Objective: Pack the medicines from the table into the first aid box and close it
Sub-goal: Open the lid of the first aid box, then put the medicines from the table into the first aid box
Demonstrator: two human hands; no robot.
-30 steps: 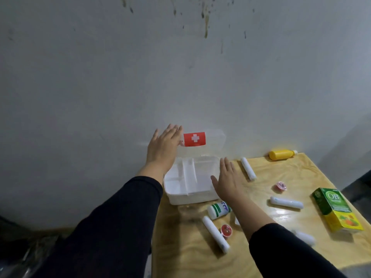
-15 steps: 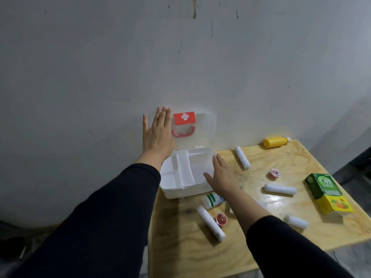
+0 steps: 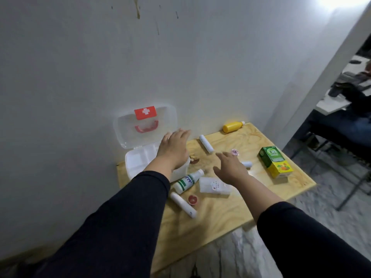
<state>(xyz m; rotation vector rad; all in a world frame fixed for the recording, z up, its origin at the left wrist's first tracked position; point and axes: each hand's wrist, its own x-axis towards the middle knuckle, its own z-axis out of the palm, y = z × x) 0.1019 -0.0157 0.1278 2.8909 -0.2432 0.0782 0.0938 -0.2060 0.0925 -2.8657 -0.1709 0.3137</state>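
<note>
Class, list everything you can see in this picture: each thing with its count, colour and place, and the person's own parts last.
box: 1, white, open, table's back left
lid: 1, clear, red cross, against wall
tubes: 3, white, scattered
white bottle: 1, green-striped, lying by box
yellow bottle: 1, far edge
carton: 1, green-yellow, right
case: 1, clear, centre
caps: 2, red, pink
table: 1, wooden
left hand: over box
right hand: over table

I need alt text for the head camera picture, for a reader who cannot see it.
Two open hands, left hand over the open first aid box and right hand over the wooden table, hold nothing. Medicines lie loose on it: white tubes, a yellow bottle, a green box.
</note>
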